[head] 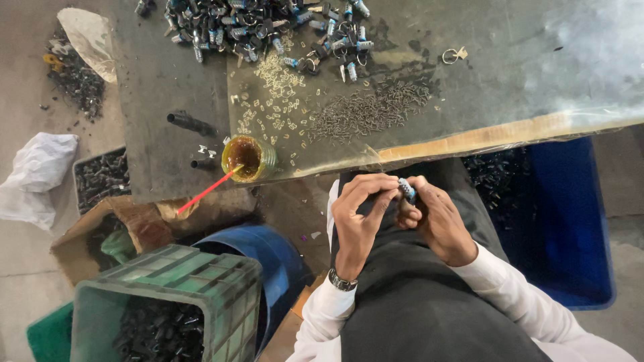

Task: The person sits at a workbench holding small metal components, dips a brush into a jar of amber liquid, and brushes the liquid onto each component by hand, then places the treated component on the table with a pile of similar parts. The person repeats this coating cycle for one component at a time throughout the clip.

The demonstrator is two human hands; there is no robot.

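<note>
Both hands, left hand [359, 214] and right hand [436, 221], pinch one small silvery cylinder [407, 190] between their fingertips, near one amber jar [249, 158] holding one red stick [204, 193].

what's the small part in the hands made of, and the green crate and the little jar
Small part: looks like shiny metal, silvery with a blue tint. Green crate: moulded plastic, matte, with a lattice rim. Jar: probably clear glass or plastic, its amber contents showing through.

Small assembly workshop. Worn, grimy bench [174, 100] heaped with small metal parts [261, 27], loose pins [365, 110] and clips [275, 100]; open grease jar [248, 157] at its edge. Crates [168, 302] and blue bin [570, 221] of dark parts stand on bare concrete floor [20, 268].
</note>
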